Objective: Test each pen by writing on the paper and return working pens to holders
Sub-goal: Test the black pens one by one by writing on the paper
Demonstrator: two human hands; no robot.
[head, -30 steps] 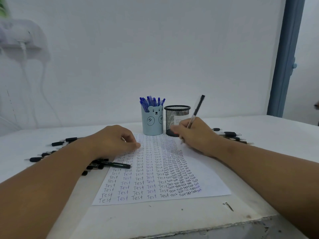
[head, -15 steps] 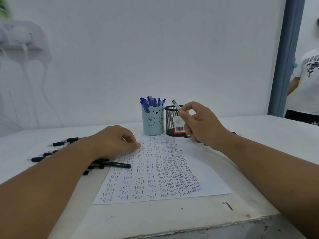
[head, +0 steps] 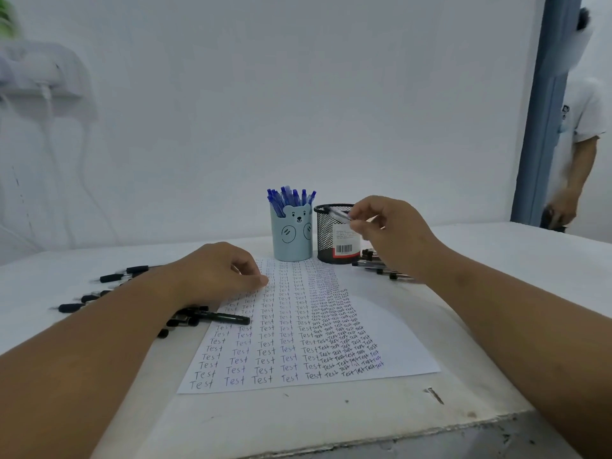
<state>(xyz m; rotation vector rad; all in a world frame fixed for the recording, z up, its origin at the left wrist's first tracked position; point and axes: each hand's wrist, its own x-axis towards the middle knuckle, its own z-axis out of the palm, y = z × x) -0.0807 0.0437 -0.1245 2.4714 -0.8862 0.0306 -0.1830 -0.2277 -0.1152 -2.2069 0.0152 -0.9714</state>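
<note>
The right hand [head: 389, 228] pinches a pen [head: 339, 214] over the rim of the black mesh holder [head: 326, 235]. The left hand [head: 215, 274], fingers loosely curled and holding nothing, rests on the paper [head: 397, 339], which stops short of the desk [head: 331, 422] edge.

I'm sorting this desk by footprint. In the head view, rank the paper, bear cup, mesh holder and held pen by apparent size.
1. Paper, largest by far.
2. Bear cup and mesh holder: too alike to rank.
3. Pen, smallest; the right hand hides most of it.
</note>
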